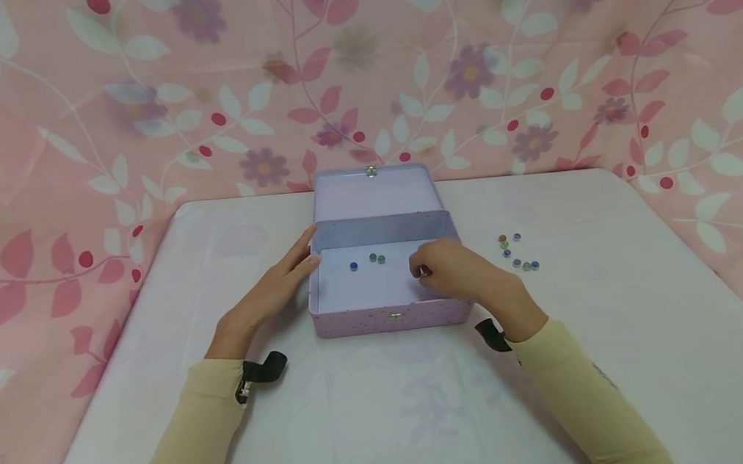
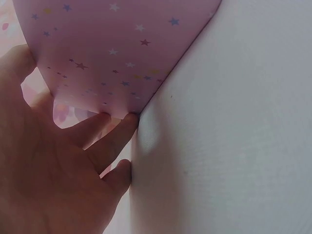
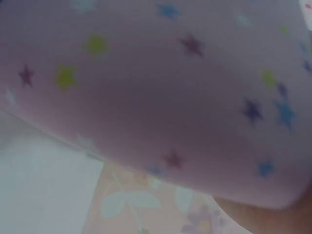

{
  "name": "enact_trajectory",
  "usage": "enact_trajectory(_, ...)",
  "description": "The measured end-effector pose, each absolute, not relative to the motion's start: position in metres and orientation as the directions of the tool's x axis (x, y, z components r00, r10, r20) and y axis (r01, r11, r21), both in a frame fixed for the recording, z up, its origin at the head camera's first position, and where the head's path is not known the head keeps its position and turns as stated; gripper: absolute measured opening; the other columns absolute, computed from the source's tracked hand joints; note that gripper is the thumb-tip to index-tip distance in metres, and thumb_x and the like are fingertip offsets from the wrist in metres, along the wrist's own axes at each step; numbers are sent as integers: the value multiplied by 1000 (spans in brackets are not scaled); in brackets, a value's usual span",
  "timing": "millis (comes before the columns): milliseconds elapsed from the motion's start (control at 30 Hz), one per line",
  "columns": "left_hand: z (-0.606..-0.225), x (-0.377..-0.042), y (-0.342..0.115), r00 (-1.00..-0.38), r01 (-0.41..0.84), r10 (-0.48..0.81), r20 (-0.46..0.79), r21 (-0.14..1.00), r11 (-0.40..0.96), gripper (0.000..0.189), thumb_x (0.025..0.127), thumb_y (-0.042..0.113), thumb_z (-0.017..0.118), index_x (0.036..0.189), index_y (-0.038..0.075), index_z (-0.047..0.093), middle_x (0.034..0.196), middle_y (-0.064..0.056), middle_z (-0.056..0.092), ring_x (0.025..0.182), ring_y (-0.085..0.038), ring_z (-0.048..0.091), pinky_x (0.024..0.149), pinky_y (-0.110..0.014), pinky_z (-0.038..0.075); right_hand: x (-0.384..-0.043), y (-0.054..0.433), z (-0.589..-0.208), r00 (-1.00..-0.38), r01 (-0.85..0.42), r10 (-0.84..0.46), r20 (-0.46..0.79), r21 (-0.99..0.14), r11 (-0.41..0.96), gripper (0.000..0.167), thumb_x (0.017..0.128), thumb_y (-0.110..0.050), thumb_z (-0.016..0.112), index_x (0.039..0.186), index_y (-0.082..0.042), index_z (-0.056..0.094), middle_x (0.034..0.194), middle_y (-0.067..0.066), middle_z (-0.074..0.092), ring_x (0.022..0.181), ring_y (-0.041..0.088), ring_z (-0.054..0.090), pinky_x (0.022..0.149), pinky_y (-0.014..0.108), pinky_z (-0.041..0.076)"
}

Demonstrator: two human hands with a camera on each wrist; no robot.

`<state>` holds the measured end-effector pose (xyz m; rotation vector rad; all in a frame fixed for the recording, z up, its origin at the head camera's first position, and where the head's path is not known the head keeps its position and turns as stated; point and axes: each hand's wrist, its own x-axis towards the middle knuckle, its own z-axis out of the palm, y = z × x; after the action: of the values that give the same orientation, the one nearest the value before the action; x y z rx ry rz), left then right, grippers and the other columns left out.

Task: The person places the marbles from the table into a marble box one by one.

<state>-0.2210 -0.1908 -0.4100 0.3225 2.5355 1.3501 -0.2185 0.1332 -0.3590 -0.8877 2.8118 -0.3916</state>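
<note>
Head: the right hand, fingers curled, whether round a bead I cannot tell, is above the box; three beads lie leftward inside, seven loose beads rightward on the counter. Left wrist: the left hand, fingers extended, touches the box's side. Right wrist: box wall.

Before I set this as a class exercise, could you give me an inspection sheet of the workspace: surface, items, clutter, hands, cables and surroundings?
Surface: white table, faintly patterned.
Job's things: star-printed box, lid open at the far side; three marbles visible inside, seven more loose on the table to its right. The right hand may hide others.
Clutter: nothing seen.
Left hand: fingers extended, touching the box's left side.
Right hand: inside the box's right part, fingers curled; cannot tell whether it holds a marble.
Cables: nothing seen.
Surroundings: pink floral backdrop behind and at both sides.
</note>
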Motion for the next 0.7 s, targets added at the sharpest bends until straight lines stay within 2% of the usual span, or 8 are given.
enact_trajectory(333,-411,-222,-190,-942,86,318,-106,841,535,62,101,61,40,152,59,6,167,0,19,155,-24,17,120,-66,12,-226,123,-374,-780,-559,-613,-124,-302,772,18,84,4,58,84,-8,71,81,0,66,75,17,53,72,32,48)
enact_trajectory(500,-410,-221,-190,-942,92,321,-101,840,535,62,101,60,41,152,59,6,167,0,19,155,-24,17,121,-64,12,-228,121,-378,-785,-551,-604,-133,-294,781,18,82,5,57,82,-8,70,78,-1,63,74,16,52,70,30,45)
enact_trajectory(700,-410,-221,-190,-942,79,315,-114,838,540,59,101,60,40,149,63,6,167,2,18,156,-23,16,121,-65,11,-229,121,-377,-789,-548,-600,-132,-292,784,16,84,3,59,82,-8,70,79,-1,63,74,17,52,71,31,46)
